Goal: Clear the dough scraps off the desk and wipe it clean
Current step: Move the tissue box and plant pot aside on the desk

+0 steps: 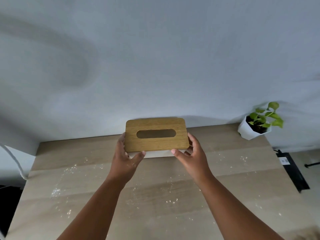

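Two-handed grip on the tissue box [157,137] at the far middle of the bench [225,179]. Left hand [125,157] wrapped around the box's left end, fingers behind the lid edge, thumb curled onto the near face of the white base. Right hand [191,154] clasping the right end the same way, thumb tip pressed at the seam under the wooden lid [180,141], fingers curved around the corner. Cannot tell whether the box rests on the bench or is lifted just off it.

Box: white base, wood-grain lid with rounded corners and an oval slot [156,133] in the middle. Slot dark, no tissue visible through it; contents not visible.

White faceted pot [245,130] at the far right corner of the bench, holding dark soil and a small green leafy plant [266,115].

Dough scraps [135,188]: pale flecks and crumbs scattered over the bench between the box and the near edge, under and on both sides of the forearms. A denser patch at the left [56,192], thin scatter at the right [244,158], well apart from both hands. Some pale dusting on the left hand near the thumb.

Black strip [292,170] off the right edge of the bench, white cable [15,161] off the left.
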Demonstrator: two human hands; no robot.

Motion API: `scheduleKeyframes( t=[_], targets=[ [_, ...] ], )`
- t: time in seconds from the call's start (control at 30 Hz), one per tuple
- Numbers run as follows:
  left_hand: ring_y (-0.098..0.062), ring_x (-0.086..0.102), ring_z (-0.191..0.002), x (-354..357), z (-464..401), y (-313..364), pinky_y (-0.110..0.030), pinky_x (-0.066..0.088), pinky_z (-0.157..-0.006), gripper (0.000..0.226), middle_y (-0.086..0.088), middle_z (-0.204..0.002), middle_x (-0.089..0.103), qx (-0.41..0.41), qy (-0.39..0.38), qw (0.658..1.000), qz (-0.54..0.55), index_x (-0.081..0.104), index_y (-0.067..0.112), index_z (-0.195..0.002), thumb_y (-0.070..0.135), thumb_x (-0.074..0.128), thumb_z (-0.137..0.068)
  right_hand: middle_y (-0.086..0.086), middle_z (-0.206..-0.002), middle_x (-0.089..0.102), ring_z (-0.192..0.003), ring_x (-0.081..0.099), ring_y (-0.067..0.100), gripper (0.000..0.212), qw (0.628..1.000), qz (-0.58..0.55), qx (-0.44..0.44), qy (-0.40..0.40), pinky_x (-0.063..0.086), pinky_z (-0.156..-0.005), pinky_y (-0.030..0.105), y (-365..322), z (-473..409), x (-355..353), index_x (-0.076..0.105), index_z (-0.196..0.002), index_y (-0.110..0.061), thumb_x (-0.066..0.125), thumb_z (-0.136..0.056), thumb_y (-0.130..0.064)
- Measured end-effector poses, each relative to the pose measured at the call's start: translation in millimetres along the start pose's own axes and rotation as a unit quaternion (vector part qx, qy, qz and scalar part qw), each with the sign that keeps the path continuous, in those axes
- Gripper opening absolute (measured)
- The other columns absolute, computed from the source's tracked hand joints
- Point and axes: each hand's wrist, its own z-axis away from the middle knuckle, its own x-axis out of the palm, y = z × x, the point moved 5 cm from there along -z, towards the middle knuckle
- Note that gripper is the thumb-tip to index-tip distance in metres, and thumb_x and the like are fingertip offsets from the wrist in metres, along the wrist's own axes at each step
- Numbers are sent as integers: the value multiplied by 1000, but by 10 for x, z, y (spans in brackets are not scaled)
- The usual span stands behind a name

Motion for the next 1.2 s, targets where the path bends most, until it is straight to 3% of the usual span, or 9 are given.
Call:
scheduleKeyframes(
  t=[0.07,0.2,0.37,0.5,0.67,0.87,1.0,1.2],
  targets=[
    [-10,59,-128,190,29,26,-34,51,-109,80,17,-136,57,4,-2,1000,2,36,33,-151,9,80,-88,-16,-130,66,-119,64,3,81,1000,-6,5,5,53,-106,39,83,-30,-199,45,-145,-40,89,-77,-38],
    [-5,61,-124,624,89,90,-33,52,-107,77,31,-123,60,17,-12,1000,-12,39,31,-149,7,79,-88,-12,-132,65,-120,65,5,82,1000,-14,17,16,53,-108,41,236,-83,-618,46,-145,-35,90,-76,-32],
    [-6,57,-127,1224,89,176,-40,50,-110,75,15,-134,58,22,-20,999,-33,42,44,-142,13,82,-87,-15,-133,64,-118,65,2,86,999,-27,25,33,54,-106,41,383,-113,-1242,46,-143,-34,88,-68,-44],
    [1,58,-121,1701,60,266,-24,56,-97,72,27,-125,60,28,-18,999,-37,45,49,-138,13,81,-87,-11,-131,65,-118,66,8,77,998,-39,26,47,53,-106,48,465,-249,-1712,50,-135,-34,90,-70,-36],
    [-1,60,-118,2162,43,269,-11,53,-84,70,22,-130,60,13,-5,1000,-14,44,41,-143,11,78,-89,-17,-125,67,-119,65,5,70,997,-43,31,56,53,-106,44,560,-428,-2078,48,-125,-58,86,-67,-48],
    [2,60,-117,2428,-11,237,-9,53,-81,72,24,-128,61,-10,-1,1000,4,43,42,-145,10,78,-90,-13,-144,55,-135,52,6,86,998,-27,22,44,44,-116,41,637,-560,-2232,38,-150,-36,80,-76,-49],
    [5,59,-116,2523,-41,237,-8,53,-80,74,28,-125,60,-23,0,1000,-5,40,39,-148,10,77,-90,-10,-150,51,-140,47,7,81,999,-15,17,44,41,-119,41,702,-609,-2289,35,-153,-33,81,-86,-37],
    [6,59,-116,2585,-45,208,-7,53,-80,74,24,-130,59,-24,10,999,-21,38,40,-148,13,77,-90,-10,-154,49,-143,45,7,83,999,-15,12,33,39,-121,42,740,-646,-2338,32,-157,-32,78,-89,-37]
  ],
)
